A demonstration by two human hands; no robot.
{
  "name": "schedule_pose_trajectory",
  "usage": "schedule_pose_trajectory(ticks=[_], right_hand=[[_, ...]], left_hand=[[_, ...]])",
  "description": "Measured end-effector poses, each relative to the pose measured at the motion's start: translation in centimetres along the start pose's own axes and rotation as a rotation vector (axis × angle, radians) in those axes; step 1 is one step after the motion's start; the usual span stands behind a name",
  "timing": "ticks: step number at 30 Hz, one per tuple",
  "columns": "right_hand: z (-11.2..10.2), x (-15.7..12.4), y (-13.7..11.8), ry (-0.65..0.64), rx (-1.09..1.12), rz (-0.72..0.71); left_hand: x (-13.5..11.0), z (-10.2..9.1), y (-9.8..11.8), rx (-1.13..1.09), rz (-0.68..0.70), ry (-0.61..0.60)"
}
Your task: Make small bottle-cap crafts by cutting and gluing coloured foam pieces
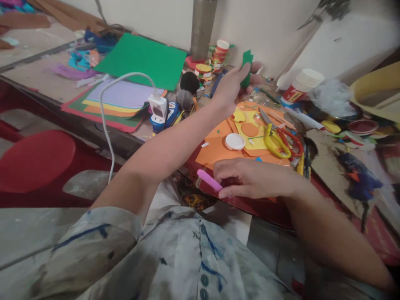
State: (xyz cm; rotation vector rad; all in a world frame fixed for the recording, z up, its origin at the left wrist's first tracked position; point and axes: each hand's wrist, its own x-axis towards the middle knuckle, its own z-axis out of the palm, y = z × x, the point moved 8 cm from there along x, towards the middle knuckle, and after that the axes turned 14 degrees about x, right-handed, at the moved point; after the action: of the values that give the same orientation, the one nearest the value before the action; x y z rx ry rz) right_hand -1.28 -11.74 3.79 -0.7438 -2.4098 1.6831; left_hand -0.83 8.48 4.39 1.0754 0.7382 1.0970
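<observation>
The left hand [233, 85] was clamped on a small green cut piece of craft foam [246, 66], pinched by its lower part between thumb and fingertips and lifted clear of the cluttered red-edged table [246, 207], up toward its far edge by the wall. The right hand [250, 179] had its fingers closed together round a slim pink stick-shaped tool [208, 180] at the near edge, tip pointing left; what kind of tool it was could not be told. The two hands were well apart. Thin foam held high by one end likely flexes, so it would probably handle better low over the flat orange paper sheets [215, 148] lying between the hands, with the pinch near the spot being worked. Beside those sheets lay a white round lid [234, 141] and yellow-handled scissors [275, 143], close enough to snag a sleeve.
</observation>
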Motion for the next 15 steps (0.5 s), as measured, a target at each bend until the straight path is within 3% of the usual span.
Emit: schedule_pose_trajectory(ticks=[4, 7, 11, 15], right_hand=[[0.1, -0.1, 0.9, 0.011, 0.02, 0.072], [-0.4, -0.2, 1.5, 0.07, 0.021, 0.12], [-0.1, 0.1, 1.6, 0.075, 0.054, 0.144], [0.2, 0.5, 1.3, 0.098, 0.104, 0.125]], left_hand=[[-0.1, 0.9, 0.2, -0.027, 0.041, -0.083], [-0.5, 1.5, 0.5, 0.113, 0.083, -0.156], [-1.2, 1.8, 1.4, 0.228, 0.111, -0.144], [-1.4, -0.1, -0.8, 0.306, -0.317, 0.14]])
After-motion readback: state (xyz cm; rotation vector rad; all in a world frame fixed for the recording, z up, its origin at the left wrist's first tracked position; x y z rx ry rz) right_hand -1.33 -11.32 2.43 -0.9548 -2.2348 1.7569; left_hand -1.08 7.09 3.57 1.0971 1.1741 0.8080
